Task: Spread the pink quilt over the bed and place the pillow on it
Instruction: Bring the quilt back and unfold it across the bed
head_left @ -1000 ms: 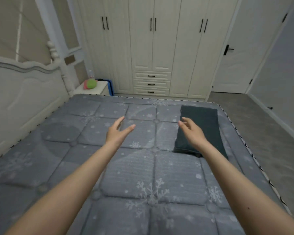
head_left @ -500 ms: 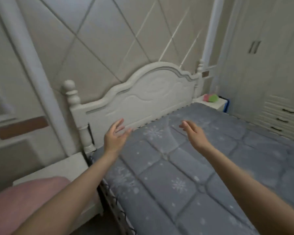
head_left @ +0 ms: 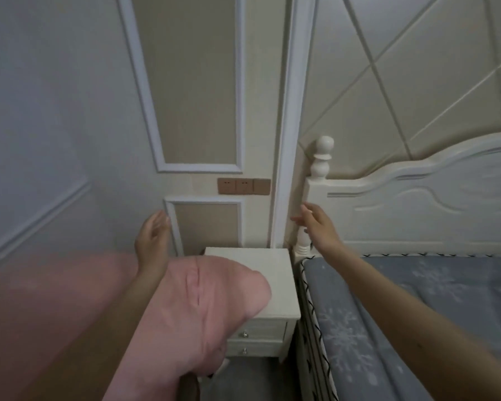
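The pink quilt (head_left: 209, 308) lies bundled at the lower left, partly covering the white nightstand (head_left: 275, 273). My left hand (head_left: 152, 241) hovers above the quilt with fingers straight, holding nothing. My right hand (head_left: 318, 227) is raised in front of the bedpost, fingers relaxed and empty. The bed's grey snowflake mattress (head_left: 402, 314) fills the lower right, bare where visible. No pillow is in view.
The white headboard (head_left: 417, 204) with a knobbed post (head_left: 321, 157) stands at the right. Brown wall switches (head_left: 243, 186) sit above the nightstand, whose drawers (head_left: 258, 334) face me. Panelled walls close off the left and back.
My view has swung left from the mattress and wardrobe to the bedside corner. The pink quilt and nightstand have come into view. Both hands stay raised and empty.
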